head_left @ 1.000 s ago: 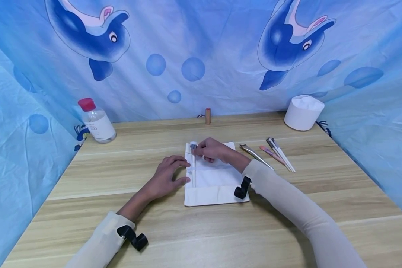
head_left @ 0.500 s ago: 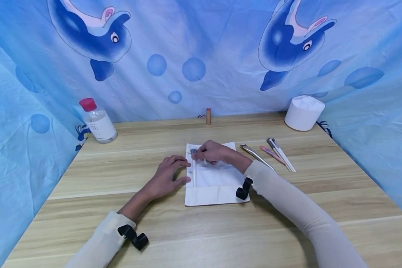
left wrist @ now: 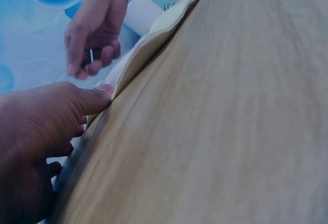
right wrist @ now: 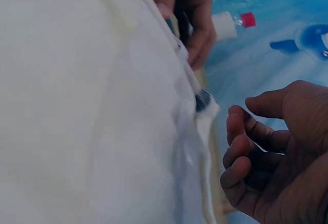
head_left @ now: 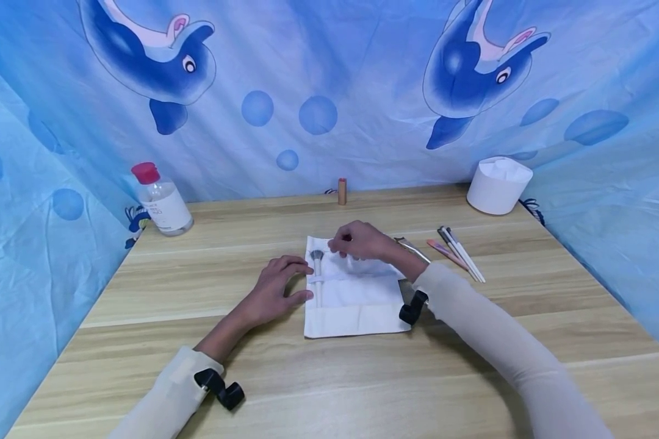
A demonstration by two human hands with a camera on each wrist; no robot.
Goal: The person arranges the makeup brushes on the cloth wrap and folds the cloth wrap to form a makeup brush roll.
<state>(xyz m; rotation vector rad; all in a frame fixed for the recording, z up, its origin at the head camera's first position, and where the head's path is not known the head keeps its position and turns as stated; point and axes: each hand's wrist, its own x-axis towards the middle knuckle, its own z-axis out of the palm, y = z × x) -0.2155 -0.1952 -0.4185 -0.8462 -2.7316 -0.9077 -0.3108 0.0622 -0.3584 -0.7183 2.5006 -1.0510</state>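
A white cloth holder (head_left: 357,320) lies flat on the table, with a front pocket and a band across it. One brush (head_left: 318,268) with a grey-and-white head lies along its left side, its handle under the band. At the holder's left edge rests my left hand (head_left: 274,286), fingertips and thumb on the border; the left wrist view shows the thumb (left wrist: 95,100) on the edge. My right hand (head_left: 362,241) hovers over the holder's upper part, right of the brush head. In the right wrist view its fingers (right wrist: 238,172) are loosely bent and hold nothing.
Right of the holder lie a silver tool (head_left: 413,249), a pink brush (head_left: 447,253) and white-handled brushes (head_left: 464,253). Farther back stand a red-capped bottle (head_left: 167,207), a small brown tube (head_left: 342,191) and a white roll (head_left: 498,186), before a blue curtain.
The brush head has slid a little toward the front of the holder. My right hand has let go of it and moved up and right. My left hand has stayed in place.
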